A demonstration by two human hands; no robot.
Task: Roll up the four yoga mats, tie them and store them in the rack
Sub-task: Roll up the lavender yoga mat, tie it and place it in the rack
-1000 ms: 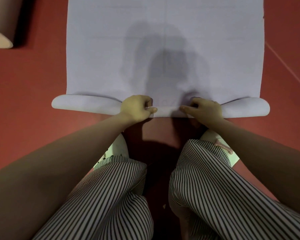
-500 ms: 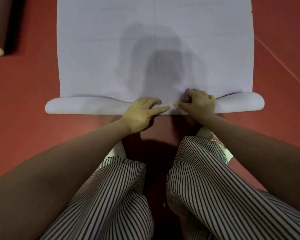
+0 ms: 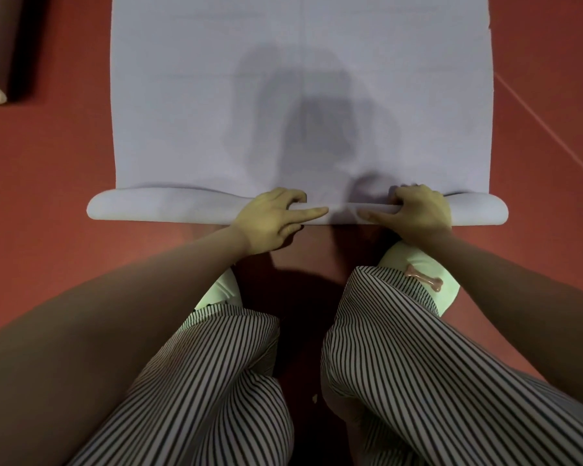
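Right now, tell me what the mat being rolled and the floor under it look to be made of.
Lavender mat: likely soft foam or rubber, matte; it bends into a plump roll without creasing and dents under the left hand and right hand. Red floor: smooth, probably vinyl or a rubber sports surface, with a faint sheen and one thin line across it; the exact material cannot be told.

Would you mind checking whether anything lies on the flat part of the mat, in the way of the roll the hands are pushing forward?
Nothing visible does. The left hand and right hand grip the roll, and the flat mat ahead shows only a shadow. The rack is out of view.
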